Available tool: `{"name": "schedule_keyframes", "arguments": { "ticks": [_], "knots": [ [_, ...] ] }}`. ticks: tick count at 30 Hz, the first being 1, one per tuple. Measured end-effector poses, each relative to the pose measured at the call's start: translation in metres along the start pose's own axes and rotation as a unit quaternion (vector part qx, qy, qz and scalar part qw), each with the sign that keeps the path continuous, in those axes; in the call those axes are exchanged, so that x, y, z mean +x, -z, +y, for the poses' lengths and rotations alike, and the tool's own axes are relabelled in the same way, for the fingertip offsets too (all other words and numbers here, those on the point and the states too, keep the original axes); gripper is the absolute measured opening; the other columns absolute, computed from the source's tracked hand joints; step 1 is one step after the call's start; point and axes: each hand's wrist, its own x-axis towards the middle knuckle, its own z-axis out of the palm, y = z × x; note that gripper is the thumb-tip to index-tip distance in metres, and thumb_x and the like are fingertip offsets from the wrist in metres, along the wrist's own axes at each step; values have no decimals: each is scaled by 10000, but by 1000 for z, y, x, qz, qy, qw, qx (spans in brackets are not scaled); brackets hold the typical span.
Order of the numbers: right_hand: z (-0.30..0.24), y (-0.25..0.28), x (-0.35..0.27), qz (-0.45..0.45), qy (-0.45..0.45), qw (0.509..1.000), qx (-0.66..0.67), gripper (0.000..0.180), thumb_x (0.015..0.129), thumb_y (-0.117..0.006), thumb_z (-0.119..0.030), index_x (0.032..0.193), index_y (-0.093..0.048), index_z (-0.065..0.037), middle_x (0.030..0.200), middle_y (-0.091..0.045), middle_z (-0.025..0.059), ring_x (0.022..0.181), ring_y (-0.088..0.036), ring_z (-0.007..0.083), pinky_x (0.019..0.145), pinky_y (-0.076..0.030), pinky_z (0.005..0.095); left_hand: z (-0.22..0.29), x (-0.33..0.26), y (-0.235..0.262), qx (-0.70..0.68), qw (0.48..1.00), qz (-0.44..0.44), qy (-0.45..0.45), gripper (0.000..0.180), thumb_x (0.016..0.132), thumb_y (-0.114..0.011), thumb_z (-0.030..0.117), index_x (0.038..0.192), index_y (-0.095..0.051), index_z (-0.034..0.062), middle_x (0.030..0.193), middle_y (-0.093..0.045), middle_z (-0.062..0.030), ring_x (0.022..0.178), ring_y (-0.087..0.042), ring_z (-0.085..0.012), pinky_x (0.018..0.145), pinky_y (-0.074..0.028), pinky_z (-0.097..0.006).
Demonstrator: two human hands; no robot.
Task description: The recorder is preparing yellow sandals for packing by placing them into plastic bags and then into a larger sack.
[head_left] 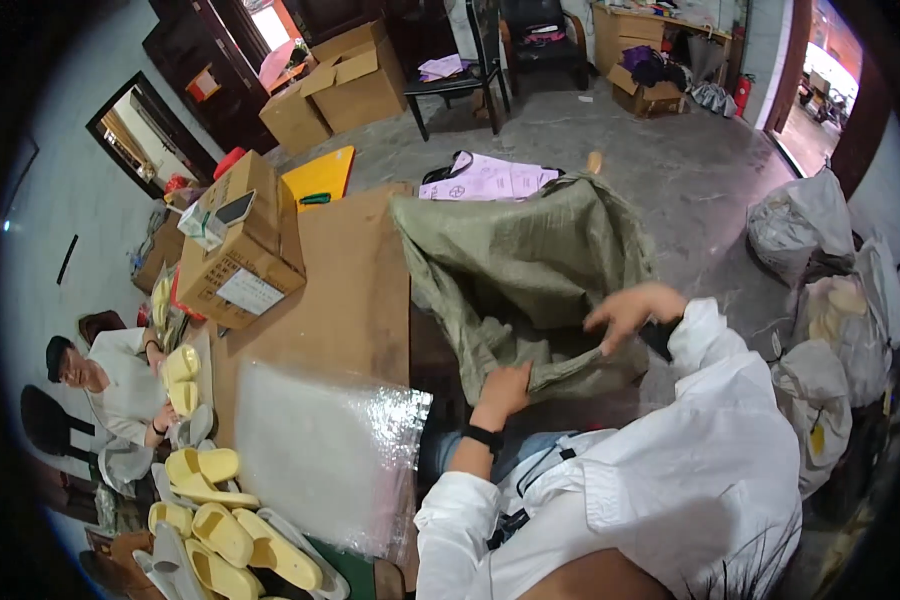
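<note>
A large olive-green woven sack stands at the table's right side, its mouth held wide and its inside dark. My left hand is closed on the near rim of the sack, a black band around the wrist. Over the right part of the rim, my right hand reaches toward the opening with fingers apart; it is slightly blurred. A stack of clear plastic bags lies on the brown table, left of my left forearm. Yellow slippers and grey ones are piled at the table's near left.
A cardboard box carrying a phone sits on the table. A co-worker holds yellow slippers at the left. Filled whitish sacks line the right. Behind are a pink-lilac bag, chairs and large cartons.
</note>
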Motion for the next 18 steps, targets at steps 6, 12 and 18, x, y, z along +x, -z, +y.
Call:
{"name": "schedule_keyframes", "arguments": {
  "ticks": [6,12,18],
  "knots": [
    [118,100,27,432,-158,886,58,463,909,-416,-325,1190,-498,34,1211,-529,194,1125,-489,349,955,-373,385,15,0,15,74,993,89,-11,113,707,-587,116,812,-589,76,657,-622,-124,647,-636,-292,602,-492,-407],
    [184,164,82,521,-168,827,126,553,920,-371,-376,1319,-359,8,1363,-373,199,1262,-345,347,1036,-282,372,13,-17,51,81,982,155,76,259,702,-651,243,884,-564,79,644,-605,-102,639,-623,-278,591,-468,-401],
    [205,187,110,589,-194,774,126,559,926,-303,-398,1331,-350,-16,1347,-377,223,1256,-328,387,1047,-257,390,26,-42,68,78,984,144,77,610,762,-613,442,1283,-450,171,711,-573,-112,653,-591,-269,615,-436,-373]
  ]
}}
